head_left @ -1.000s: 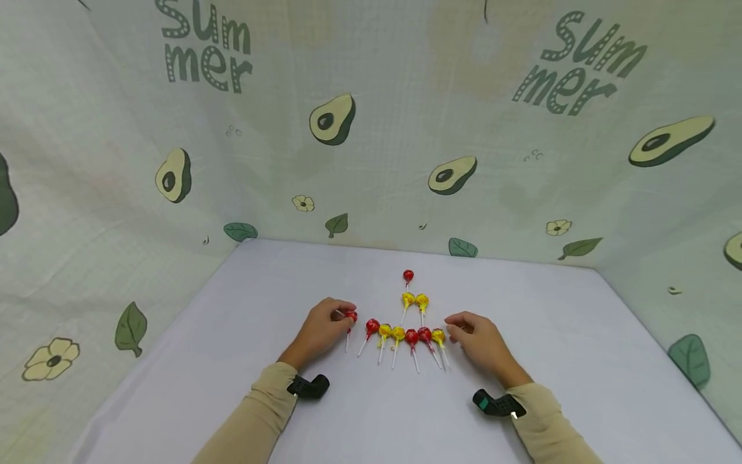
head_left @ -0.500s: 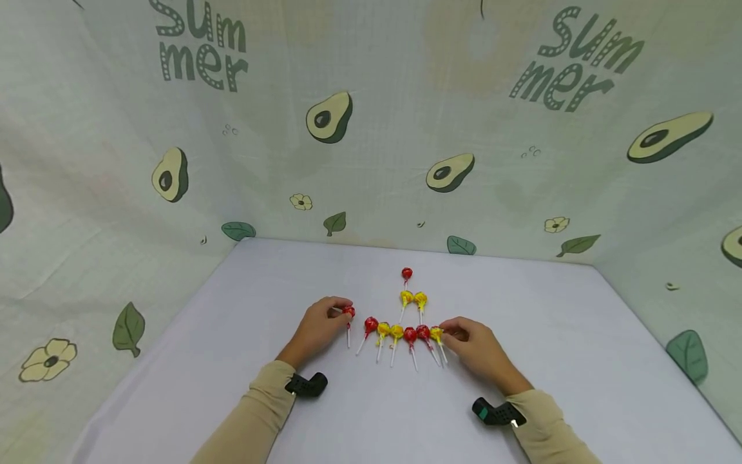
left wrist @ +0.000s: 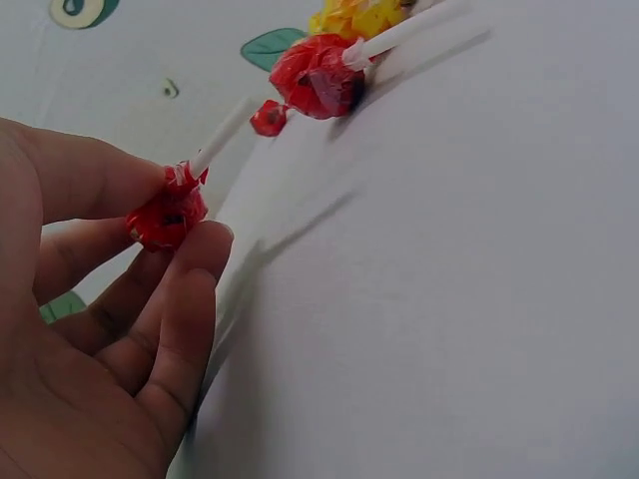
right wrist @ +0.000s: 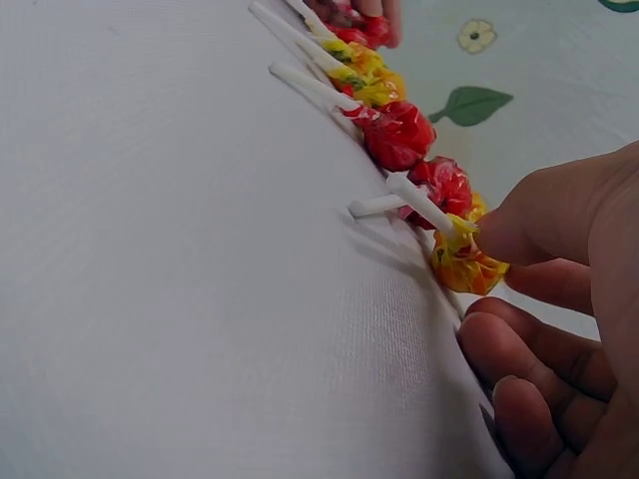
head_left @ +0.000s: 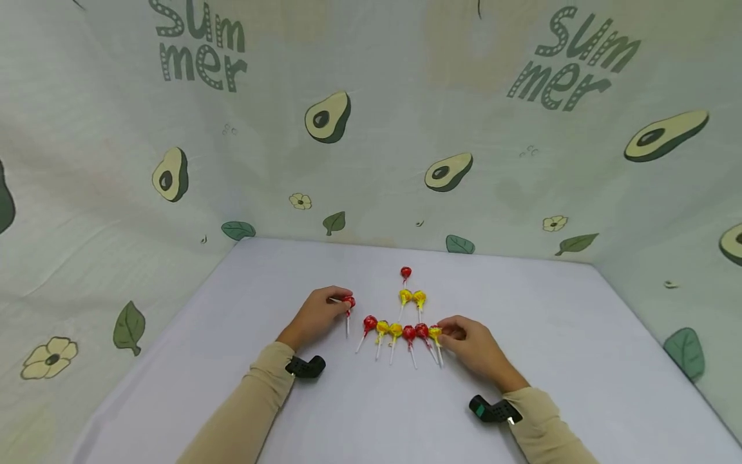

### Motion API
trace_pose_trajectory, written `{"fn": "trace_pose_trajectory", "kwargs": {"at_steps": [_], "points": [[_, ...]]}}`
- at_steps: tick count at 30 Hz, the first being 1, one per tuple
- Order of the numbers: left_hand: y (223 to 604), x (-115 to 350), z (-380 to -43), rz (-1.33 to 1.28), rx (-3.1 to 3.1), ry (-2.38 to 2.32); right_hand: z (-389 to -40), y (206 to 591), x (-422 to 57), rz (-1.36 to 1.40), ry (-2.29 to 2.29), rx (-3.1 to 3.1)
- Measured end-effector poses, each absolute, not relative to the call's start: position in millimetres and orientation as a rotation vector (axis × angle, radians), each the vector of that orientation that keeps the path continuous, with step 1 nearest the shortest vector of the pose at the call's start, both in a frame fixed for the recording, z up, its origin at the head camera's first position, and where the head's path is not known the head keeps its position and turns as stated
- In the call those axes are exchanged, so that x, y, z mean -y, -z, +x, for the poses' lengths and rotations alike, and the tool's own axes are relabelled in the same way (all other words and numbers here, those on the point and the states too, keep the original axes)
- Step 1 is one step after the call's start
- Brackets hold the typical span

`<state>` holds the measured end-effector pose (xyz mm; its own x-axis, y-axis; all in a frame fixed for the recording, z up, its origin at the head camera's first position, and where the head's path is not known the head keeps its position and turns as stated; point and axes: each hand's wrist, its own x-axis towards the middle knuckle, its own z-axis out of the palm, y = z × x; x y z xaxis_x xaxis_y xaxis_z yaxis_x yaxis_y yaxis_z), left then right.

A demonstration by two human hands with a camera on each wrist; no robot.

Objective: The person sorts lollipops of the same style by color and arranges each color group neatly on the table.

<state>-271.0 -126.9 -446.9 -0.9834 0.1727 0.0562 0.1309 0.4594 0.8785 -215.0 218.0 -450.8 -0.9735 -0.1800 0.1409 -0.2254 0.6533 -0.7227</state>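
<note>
My left hand [head_left: 315, 317] pinches a red lollipop [left wrist: 165, 222] by its wrapped head between thumb and fingers. The left wrist view shows this lollipop off the white table, its stick in the air and a shadow below. At the right end of a row of lollipops, my right hand [head_left: 474, 346] has thumb and index finger on the head of a yellow lollipop [right wrist: 465, 261]. Beside it in the row lie two red lollipops [head_left: 409, 333], then two yellow ones [head_left: 395, 330], and a red one [head_left: 370, 323] at the left end.
Behind the row lie two yellow lollipops [head_left: 419, 298] side by side, with a single red lollipop [head_left: 406, 272] beyond them. The white tabletop [head_left: 371, 412] meets a hanging cloth [head_left: 382, 129] printed with avocados and leaves at its back and sides.
My left hand has lifted the red lollipop and moved it slightly away from me. My right hand has moved left from beside the row onto the end yellow lollipop.
</note>
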Motion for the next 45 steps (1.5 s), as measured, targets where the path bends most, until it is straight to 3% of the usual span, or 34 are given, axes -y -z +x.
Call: {"fn": "trace_pose_trajectory", "kwargs": {"at_steps": [28, 45], "points": [[426.9, 89.0, -335.5, 0.259, -2.502, -1.501, -211.2, 458.1, -216.9, 0.330, -1.223, 2.780], [423.9, 71.9, -349.5, 0.246, -2.452, -1.555, -213.0, 456.9, -215.3, 0.376, -1.258, 2.755]]}}
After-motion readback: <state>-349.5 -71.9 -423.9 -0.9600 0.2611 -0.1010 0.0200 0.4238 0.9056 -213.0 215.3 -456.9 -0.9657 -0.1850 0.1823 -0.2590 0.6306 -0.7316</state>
